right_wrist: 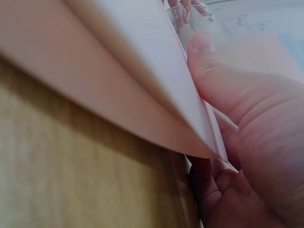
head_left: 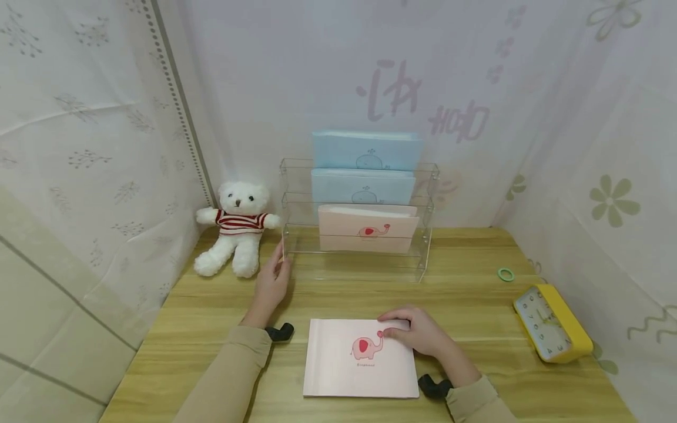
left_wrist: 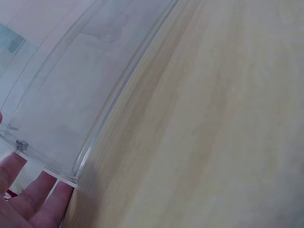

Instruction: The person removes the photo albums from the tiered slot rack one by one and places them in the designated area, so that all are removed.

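A pink booklet [head_left: 338,376] with a red-eared elephant on its cover lies on the table in the head view. My right hand [head_left: 420,335] pinches its upper right corner, thumb on the cover. In the right wrist view, the thumb [right_wrist: 204,61] is on one side of the booklet [right_wrist: 142,57], whose covers stand slightly apart there. With fairly straight fingers, my left hand [head_left: 272,288] touches the left side of a clear tiered rack [head_left: 354,273]. Those fingers [left_wrist: 52,204] lie against the rack's side panel in the left wrist view.
The rack holds another pink elephant booklet [head_left: 338,229] in front and two blue whale booklets [head_left: 338,187] behind. A white teddy bear [head_left: 240,226] sits left of it. A yellow clock [head_left: 566,329] and a green ring [head_left: 505,274] are at the right.
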`<state>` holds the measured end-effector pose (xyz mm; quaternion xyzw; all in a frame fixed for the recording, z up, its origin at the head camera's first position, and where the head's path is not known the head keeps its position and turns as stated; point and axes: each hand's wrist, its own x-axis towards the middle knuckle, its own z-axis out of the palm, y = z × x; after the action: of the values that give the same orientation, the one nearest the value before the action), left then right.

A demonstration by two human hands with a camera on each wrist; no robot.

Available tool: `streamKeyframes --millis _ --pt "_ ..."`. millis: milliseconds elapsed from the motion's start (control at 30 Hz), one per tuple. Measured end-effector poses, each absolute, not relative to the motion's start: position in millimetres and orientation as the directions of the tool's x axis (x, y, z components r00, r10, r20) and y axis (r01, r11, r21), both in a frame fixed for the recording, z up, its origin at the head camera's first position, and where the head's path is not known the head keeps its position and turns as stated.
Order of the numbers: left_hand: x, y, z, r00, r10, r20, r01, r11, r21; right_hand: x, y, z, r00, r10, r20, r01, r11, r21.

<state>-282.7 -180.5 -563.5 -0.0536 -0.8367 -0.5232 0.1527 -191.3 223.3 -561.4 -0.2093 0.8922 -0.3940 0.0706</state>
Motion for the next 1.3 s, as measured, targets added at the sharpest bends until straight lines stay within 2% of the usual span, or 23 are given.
streamKeyframes --millis 400,600,767,933,1000,1133,1300 --pt "-283.1 -178.5 -562.2 -0.938 -0.044 0.343 0.294 0.421 0.858 -186.8 222.3 -558.6 -0.91 -0.408 0.069 -0.338 0.638 -0.691" --pt "-283.9 -175.9 -563.3 -0.931 -0.032 0.364 0.314 0.437 0.843 -184.8 222.3 -543.9 -0.903 -0.418 0.097 -0.364 0.628 -0.688" --pt "-290.3 -177.7 -574.0 -0.91 -0.033 0.414 0.356 0.453 0.818 -195.2 221.3 -505.8 -0.916 -0.347 0.201 -0.38 0.592 -0.711" --pt "-311.5 -188.0 -602.2 -0.89 -0.027 0.455 0.38 0.508 0.773 -226.7 220.6 -453.5 -0.902 -0.132 0.412 -0.407 0.582 -0.704" --pt "-316.0 -190.2 -607.9 -0.894 -0.025 0.448 0.37 0.525 0.767 -240.6 220.2 -434.5 -0.887 -0.048 0.459 -0.392 0.601 -0.696" --pt "-312.5 -189.6 -603.2 -0.884 -0.03 0.467 0.387 0.514 0.765 -264.1 218.3 -404.5 -0.896 0.017 0.443 -0.331 0.64 -0.694" --pt "-298.9 -185.4 -587.8 -0.882 -0.049 0.468 0.39 0.482 0.785 -285.5 215.4 -385.7 -0.941 -0.054 0.334 -0.276 0.691 -0.667"
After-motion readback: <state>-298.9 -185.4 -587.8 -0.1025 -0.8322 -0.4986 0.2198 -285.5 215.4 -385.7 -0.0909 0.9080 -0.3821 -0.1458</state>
